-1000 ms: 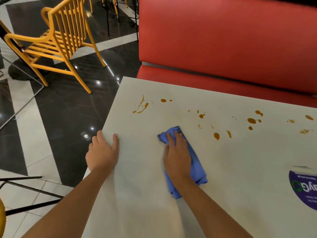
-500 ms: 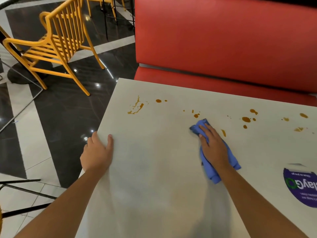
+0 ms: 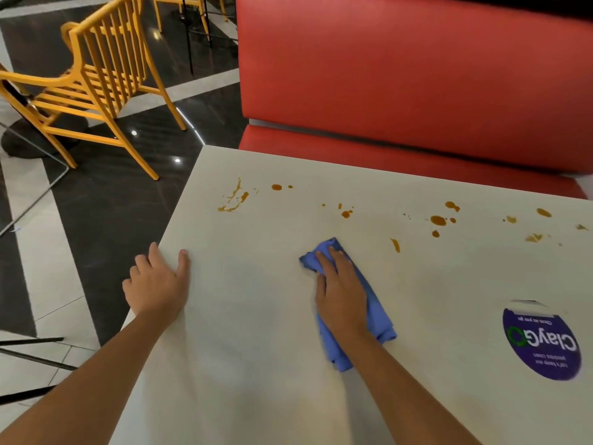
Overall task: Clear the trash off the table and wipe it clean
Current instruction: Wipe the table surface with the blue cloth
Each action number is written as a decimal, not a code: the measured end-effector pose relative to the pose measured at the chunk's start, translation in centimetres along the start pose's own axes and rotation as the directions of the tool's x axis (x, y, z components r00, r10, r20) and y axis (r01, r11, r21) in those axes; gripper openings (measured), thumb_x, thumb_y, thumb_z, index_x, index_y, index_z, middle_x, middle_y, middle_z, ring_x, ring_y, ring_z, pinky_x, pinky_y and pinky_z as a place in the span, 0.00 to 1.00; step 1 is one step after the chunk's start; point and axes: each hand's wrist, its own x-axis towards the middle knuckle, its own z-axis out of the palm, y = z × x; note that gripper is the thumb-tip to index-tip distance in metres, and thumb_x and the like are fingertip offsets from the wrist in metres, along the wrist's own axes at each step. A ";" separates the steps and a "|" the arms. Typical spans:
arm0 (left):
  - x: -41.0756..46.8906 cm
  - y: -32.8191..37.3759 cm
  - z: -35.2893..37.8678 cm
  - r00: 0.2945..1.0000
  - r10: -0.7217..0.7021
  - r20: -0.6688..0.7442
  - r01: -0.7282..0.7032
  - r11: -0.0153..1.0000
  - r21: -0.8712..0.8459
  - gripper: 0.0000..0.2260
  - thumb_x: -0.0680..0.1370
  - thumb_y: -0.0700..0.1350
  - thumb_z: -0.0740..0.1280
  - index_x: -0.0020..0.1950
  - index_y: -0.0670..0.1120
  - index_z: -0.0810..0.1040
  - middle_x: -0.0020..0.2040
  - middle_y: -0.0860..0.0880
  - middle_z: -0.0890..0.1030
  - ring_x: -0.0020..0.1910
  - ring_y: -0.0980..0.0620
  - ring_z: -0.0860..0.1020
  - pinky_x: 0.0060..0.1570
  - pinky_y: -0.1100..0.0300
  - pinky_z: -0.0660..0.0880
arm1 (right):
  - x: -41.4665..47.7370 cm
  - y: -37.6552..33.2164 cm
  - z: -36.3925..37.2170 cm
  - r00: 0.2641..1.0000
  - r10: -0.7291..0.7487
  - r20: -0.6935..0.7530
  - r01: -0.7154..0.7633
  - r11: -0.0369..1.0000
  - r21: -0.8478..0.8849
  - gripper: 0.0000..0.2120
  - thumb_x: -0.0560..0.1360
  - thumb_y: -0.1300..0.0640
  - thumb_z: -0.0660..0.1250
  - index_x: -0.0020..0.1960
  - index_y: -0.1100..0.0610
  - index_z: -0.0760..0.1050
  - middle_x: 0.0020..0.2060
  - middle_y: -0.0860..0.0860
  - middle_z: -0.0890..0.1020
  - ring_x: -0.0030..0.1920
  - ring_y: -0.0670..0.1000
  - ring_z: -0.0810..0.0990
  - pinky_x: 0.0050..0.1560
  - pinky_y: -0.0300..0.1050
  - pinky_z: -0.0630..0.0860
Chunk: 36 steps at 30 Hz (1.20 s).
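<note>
Right hand presses the cloth, fingers flat; sauce spots lie just ahead and right. Left hand rests flat on the desk edge, farther off.

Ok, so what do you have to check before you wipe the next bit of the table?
1. Cloth under the hand: ok. The right hand presses flat on the blue cloth.
2. Table steadied: ok. The left hand rests at the left edge of the table.
3. Table clean: not ok. Brown sauce spots dot the far side.
4. Way to the nearest drop: ok. It lies just right of the cloth's far end, with only bare tabletop between.
5. Cloth clean underneath: cannot tell. That side is hidden.
</note>
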 end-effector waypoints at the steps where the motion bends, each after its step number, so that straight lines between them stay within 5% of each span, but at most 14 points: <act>1: -0.2 0.3 -0.1 1.000 0.013 -0.011 -0.013 1.000 0.005 0.28 0.80 0.58 0.52 0.72 0.40 0.59 0.67 0.37 0.66 0.65 0.36 0.66 0.64 0.42 0.62 | 0.6 0.6 -0.1 0.998 -0.034 0.045 0.032 0.999 0.034 0.16 0.73 0.58 0.59 0.57 0.59 0.78 0.56 0.57 0.80 0.56 0.56 0.80 0.50 0.48 0.80; 5: -2.6 2.6 0.2 0.968 0.223 -0.115 -0.229 0.972 -0.049 0.23 0.80 0.48 0.59 0.72 0.40 0.63 0.68 0.39 0.66 0.67 0.39 0.64 0.68 0.47 0.56 | 2.3 3.7 -1.1 0.999 -0.045 0.030 0.041 0.992 0.120 0.18 0.76 0.58 0.59 0.64 0.59 0.73 0.64 0.57 0.74 0.65 0.57 0.73 0.64 0.46 0.68; 9: -7.2 6.8 1.5 0.936 0.342 -0.078 -0.349 0.930 -0.111 0.28 0.76 0.58 0.54 0.70 0.41 0.66 0.68 0.43 0.68 0.68 0.42 0.64 0.70 0.52 0.54 | 2.3 7.6 -3.0 0.996 0.066 0.053 -0.073 0.988 0.135 0.18 0.80 0.59 0.58 0.69 0.56 0.68 0.70 0.52 0.67 0.71 0.52 0.64 0.67 0.35 0.55; 12: -10.2 9.8 2.4 0.932 0.362 -0.016 -0.360 0.922 -0.143 0.39 0.71 0.66 0.43 0.73 0.42 0.62 0.73 0.46 0.63 0.73 0.45 0.58 0.73 0.54 0.49 | 1.1 10.6 -4.6 0.985 0.168 0.028 -0.170 0.974 0.151 0.18 0.80 0.59 0.58 0.69 0.55 0.67 0.71 0.51 0.66 0.72 0.51 0.62 0.67 0.36 0.58; 18: -13.8 13.0 4.3 0.935 0.341 0.096 -0.340 0.940 -0.027 0.46 0.66 0.72 0.37 0.77 0.45 0.46 0.78 0.50 0.46 0.76 0.47 0.39 0.73 0.54 0.35 | -2.4 14.0 -6.4 0.937 0.338 -0.091 -0.323 0.935 0.147 0.19 0.79 0.59 0.59 0.69 0.56 0.68 0.70 0.53 0.68 0.71 0.53 0.65 0.66 0.43 0.65; 27: -14.1 13.7 4.8 0.948 0.314 0.059 -0.318 0.946 0.064 0.48 0.66 0.74 0.38 0.77 0.44 0.47 0.78 0.49 0.47 0.76 0.46 0.41 0.74 0.51 0.39 | 1.2 14.1 -5.5 0.892 0.428 -0.146 -0.422 0.904 0.066 0.17 0.79 0.61 0.58 0.67 0.61 0.69 0.67 0.59 0.70 0.68 0.59 0.67 0.64 0.53 0.70; 33: -14.0 13.8 5.1 0.956 0.289 0.049 -0.292 0.953 0.075 0.48 0.65 0.75 0.41 0.77 0.45 0.49 0.77 0.49 0.50 0.76 0.47 0.43 0.74 0.52 0.41 | -0.8 9.9 -4.4 0.986 0.145 -0.077 -0.139 0.987 0.085 0.14 0.74 0.61 0.61 0.58 0.58 0.78 0.56 0.56 0.80 0.57 0.55 0.79 0.48 0.44 0.80; 36: -14.0 13.8 5.1 0.958 0.285 0.035 -0.287 0.956 0.061 0.48 0.65 0.75 0.43 0.76 0.45 0.51 0.77 0.49 0.52 0.76 0.47 0.44 0.74 0.52 0.42 | -3.5 11.1 -6.1 0.999 -0.038 0.000 0.038 0.998 0.046 0.18 0.73 0.56 0.54 0.57 0.57 0.78 0.56 0.54 0.80 0.58 0.50 0.76 0.58 0.40 0.72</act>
